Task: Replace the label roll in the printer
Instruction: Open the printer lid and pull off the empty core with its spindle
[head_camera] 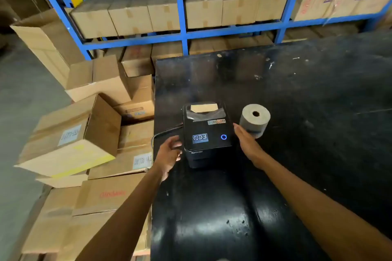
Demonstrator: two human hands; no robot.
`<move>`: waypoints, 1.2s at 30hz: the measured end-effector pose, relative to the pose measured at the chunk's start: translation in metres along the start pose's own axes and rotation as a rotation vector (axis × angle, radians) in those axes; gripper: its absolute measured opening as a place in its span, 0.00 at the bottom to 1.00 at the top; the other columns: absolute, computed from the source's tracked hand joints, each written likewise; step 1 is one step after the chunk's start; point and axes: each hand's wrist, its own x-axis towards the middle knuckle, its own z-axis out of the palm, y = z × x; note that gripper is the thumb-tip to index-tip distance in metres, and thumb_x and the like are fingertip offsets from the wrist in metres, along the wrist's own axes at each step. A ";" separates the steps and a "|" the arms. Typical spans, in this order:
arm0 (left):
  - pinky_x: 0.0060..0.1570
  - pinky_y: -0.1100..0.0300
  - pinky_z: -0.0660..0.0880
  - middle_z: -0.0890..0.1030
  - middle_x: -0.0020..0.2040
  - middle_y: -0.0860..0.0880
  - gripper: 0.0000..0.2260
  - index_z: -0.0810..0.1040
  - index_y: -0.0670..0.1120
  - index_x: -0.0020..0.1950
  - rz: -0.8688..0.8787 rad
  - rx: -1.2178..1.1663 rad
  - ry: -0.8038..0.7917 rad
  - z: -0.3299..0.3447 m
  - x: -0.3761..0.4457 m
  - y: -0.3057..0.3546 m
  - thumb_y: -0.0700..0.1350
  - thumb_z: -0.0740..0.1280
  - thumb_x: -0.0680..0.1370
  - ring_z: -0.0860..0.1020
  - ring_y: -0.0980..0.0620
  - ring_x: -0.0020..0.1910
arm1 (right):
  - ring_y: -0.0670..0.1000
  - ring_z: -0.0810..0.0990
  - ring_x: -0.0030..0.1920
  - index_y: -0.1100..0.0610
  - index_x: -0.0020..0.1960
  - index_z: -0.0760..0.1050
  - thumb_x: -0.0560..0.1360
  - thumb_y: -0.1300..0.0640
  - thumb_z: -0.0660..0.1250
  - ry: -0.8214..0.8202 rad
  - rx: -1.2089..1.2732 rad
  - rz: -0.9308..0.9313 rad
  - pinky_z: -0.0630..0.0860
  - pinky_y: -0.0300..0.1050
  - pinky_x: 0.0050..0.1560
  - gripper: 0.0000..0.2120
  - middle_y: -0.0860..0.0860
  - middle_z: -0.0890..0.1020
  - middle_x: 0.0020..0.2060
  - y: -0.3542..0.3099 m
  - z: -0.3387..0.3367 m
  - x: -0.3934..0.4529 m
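Note:
A black label printer [206, 133] sits near the left edge of the black table [297, 112], lid closed, with a blue ring light on top and a pale roll showing through its rear window. A pale label roll [254, 119] stands on end just right of the printer. My left hand [169, 153] is at the printer's left side, fingers spread and curled toward it. My right hand [246, 142] lies flat and open beside the printer's right side, in front of the roll. Neither hand holds anything.
A black cable [163, 132] leaves the printer's left side. Stacked cardboard boxes [89, 140] crowd the floor left of the table. Blue shelving [182, 34] with more boxes stands behind it.

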 end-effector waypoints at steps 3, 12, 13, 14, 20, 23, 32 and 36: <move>0.36 0.64 0.75 0.78 0.63 0.36 0.27 0.66 0.35 0.74 -0.048 0.026 -0.101 0.006 0.003 -0.020 0.20 0.57 0.75 0.77 0.49 0.45 | 0.47 0.62 0.75 0.54 0.79 0.59 0.84 0.50 0.55 0.012 0.157 0.034 0.58 0.42 0.74 0.24 0.49 0.64 0.77 0.023 0.004 -0.003; 0.62 0.47 0.79 0.77 0.69 0.41 0.38 0.65 0.44 0.77 0.018 0.060 -0.147 0.016 0.024 -0.056 0.24 0.72 0.70 0.77 0.43 0.65 | 0.49 0.76 0.64 0.54 0.72 0.66 0.72 0.74 0.66 0.013 -0.025 -0.031 0.74 0.30 0.56 0.32 0.52 0.77 0.63 0.087 0.009 -0.004; 0.64 0.46 0.78 0.77 0.69 0.41 0.38 0.65 0.45 0.77 0.024 0.059 -0.157 0.018 0.026 -0.058 0.25 0.73 0.70 0.77 0.43 0.66 | 0.48 0.75 0.66 0.50 0.70 0.65 0.71 0.71 0.70 0.019 -0.041 -0.058 0.73 0.35 0.60 0.33 0.49 0.76 0.63 0.093 0.010 -0.004; 0.64 0.47 0.78 0.77 0.69 0.42 0.39 0.64 0.45 0.77 0.033 0.056 -0.162 0.018 0.026 -0.060 0.26 0.73 0.70 0.77 0.43 0.67 | 0.47 0.76 0.65 0.47 0.69 0.65 0.70 0.67 0.74 0.033 -0.073 -0.081 0.73 0.38 0.62 0.34 0.47 0.76 0.63 0.095 0.011 -0.004; 0.57 0.64 0.79 0.78 0.69 0.45 0.37 0.64 0.45 0.78 0.073 0.034 -0.186 0.017 0.025 -0.060 0.31 0.75 0.72 0.77 0.48 0.68 | 0.48 0.78 0.61 0.49 0.63 0.66 0.62 0.51 0.83 0.134 -0.158 -0.153 0.77 0.46 0.60 0.36 0.50 0.78 0.61 0.089 0.014 0.011; 0.60 0.62 0.78 0.79 0.69 0.46 0.37 0.65 0.46 0.77 0.069 0.032 -0.205 0.016 0.025 -0.058 0.32 0.75 0.72 0.78 0.50 0.67 | 0.50 0.78 0.59 0.51 0.60 0.66 0.60 0.50 0.84 0.134 -0.214 -0.163 0.77 0.47 0.57 0.37 0.51 0.77 0.60 0.087 0.013 0.015; 0.65 0.56 0.75 0.78 0.70 0.45 0.35 0.64 0.45 0.78 0.065 0.021 -0.203 0.021 0.023 -0.060 0.31 0.73 0.74 0.76 0.49 0.69 | 0.50 0.72 0.59 0.52 0.58 0.64 0.61 0.54 0.83 0.063 -0.276 -0.196 0.73 0.47 0.64 0.35 0.51 0.70 0.59 0.086 0.007 0.025; 0.64 0.55 0.77 0.77 0.69 0.44 0.34 0.64 0.45 0.78 0.056 -0.013 -0.183 0.024 0.022 -0.059 0.28 0.71 0.74 0.76 0.47 0.68 | 0.53 0.72 0.60 0.49 0.57 0.65 0.60 0.49 0.83 0.063 -0.385 -0.196 0.73 0.54 0.63 0.35 0.49 0.70 0.57 0.081 0.004 0.027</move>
